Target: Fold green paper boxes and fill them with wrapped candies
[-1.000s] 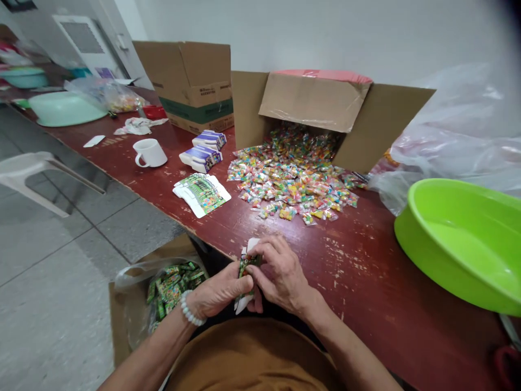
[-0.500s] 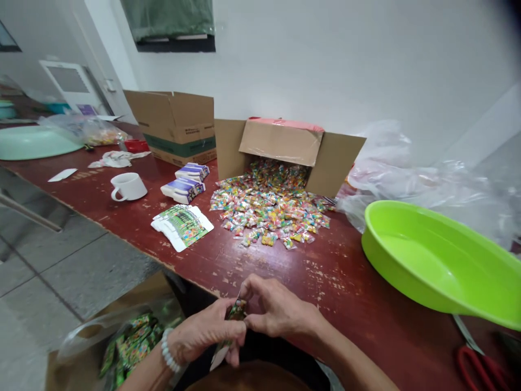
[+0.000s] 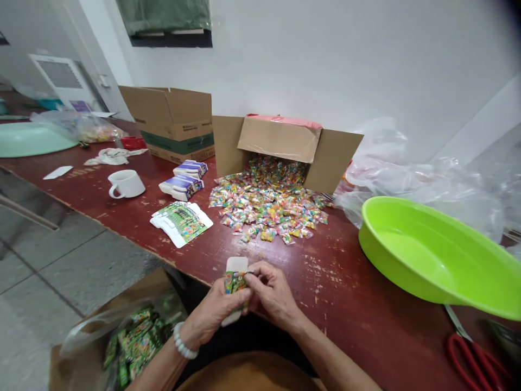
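Observation:
Between my hands is a small green printed candy box, its white end flaps sticking out at top and bottom. My left hand is closed around its lower part, a beaded bracelet on the wrist. My right hand pinches the box's right edge near the top. Beyond them on the table lies a fanned stack of flat green cartons. A heap of small candy packets spills from a cardboard box on its side.
A lime-green basin and red-handled scissors are at right. Left stand a white mug, purple-white cartons and an upright cardboard box. Below the table edge, a lined box holds filled green packs. Plastic bags lie behind.
The small box has turned from edge-on to show its printed face and white top flap. Both hands have shifted slightly up, the right hand's fingers now on the box's edge.

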`<state>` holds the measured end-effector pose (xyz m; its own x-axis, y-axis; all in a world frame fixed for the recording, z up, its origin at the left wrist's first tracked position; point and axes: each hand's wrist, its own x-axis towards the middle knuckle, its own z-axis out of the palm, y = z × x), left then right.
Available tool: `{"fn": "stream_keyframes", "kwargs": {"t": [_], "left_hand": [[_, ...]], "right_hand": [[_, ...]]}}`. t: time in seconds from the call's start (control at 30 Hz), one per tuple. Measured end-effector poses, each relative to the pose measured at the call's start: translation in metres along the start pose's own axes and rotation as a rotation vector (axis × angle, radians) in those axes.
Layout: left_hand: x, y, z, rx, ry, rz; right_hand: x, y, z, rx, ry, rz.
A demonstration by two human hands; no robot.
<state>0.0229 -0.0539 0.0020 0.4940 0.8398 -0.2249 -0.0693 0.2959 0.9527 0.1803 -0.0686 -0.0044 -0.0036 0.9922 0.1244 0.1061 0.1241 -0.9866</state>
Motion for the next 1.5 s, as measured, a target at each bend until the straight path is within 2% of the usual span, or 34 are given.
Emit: {"fn": "stream_keyframes", "kwargs": {"t": [0.07, 0.17, 0.27, 0.33, 0.5, 0.6, 0.8, 0.87, 0.93, 1.07, 1.13, 1.2, 1.23, 1.33, 1.43, 1.5], "left_hand": [[0.001, -0.003, 0.000, 0.058, 0.107, 0.119], [-0.003, -0.006, 0.001, 0.082, 0.276, 0.216], [-0.009, -0.009, 0.007, 0.096, 0.421, 0.284], [-0.011, -0.009, 0.010, 0.090, 0.461, 0.312], [-0.011, -0.006, 0.006, 0.116, 0.414, 0.292], [-0.009, -0.004, 0.000, 0.129, 0.355, 0.245], [-0.007, 0.000, -0.003, 0.161, 0.315, 0.224], [-0.006, 0.000, -0.003, 0.168, 0.313, 0.232], [-0.006, -0.001, -0.003, 0.126, 0.332, 0.235], [-0.006, -0.001, 0.000, -0.170, 0.356, 0.130], [-0.006, -0.001, 0.002, -0.287, 0.238, 0.013], [-0.007, -0.002, 0.005, -0.334, 0.110, -0.098], [-0.007, -0.003, 0.006, -0.340, 0.083, -0.133], [-0.007, -0.006, 0.010, -0.300, 0.139, -0.162], [-0.005, -0.008, 0.012, -0.225, 0.174, -0.133], [-0.004, -0.007, 0.013, -0.176, 0.172, -0.106]], "right_hand": [[0.002, 0.000, -0.004, -0.041, 0.023, -0.013], [0.003, -0.001, -0.009, -0.084, 0.011, -0.030], [0.003, 0.001, -0.005, 0.040, 0.060, 0.007], [0.002, 0.005, 0.003, 0.152, 0.085, 0.017], [0.002, 0.014, 0.010, 0.325, 0.074, 0.031], [0.009, 0.015, 0.002, 0.295, 0.048, 0.076], [0.023, 0.010, -0.015, 0.334, -0.106, 0.200], [0.024, 0.008, -0.016, 0.307, -0.153, 0.153], [0.023, 0.007, -0.016, 0.158, -0.162, 0.028], [0.018, 0.009, -0.014, -0.140, -0.034, -0.246], [0.016, 0.011, -0.015, -0.171, 0.001, -0.299], [0.013, 0.011, -0.016, -0.186, -0.044, -0.313], [0.012, 0.011, -0.016, -0.194, -0.082, -0.309], [0.010, 0.007, -0.016, -0.152, -0.151, -0.196], [0.013, 0.003, -0.014, 0.094, -0.199, 0.075], [0.017, 0.000, -0.013, 0.235, -0.227, 0.197]]}}
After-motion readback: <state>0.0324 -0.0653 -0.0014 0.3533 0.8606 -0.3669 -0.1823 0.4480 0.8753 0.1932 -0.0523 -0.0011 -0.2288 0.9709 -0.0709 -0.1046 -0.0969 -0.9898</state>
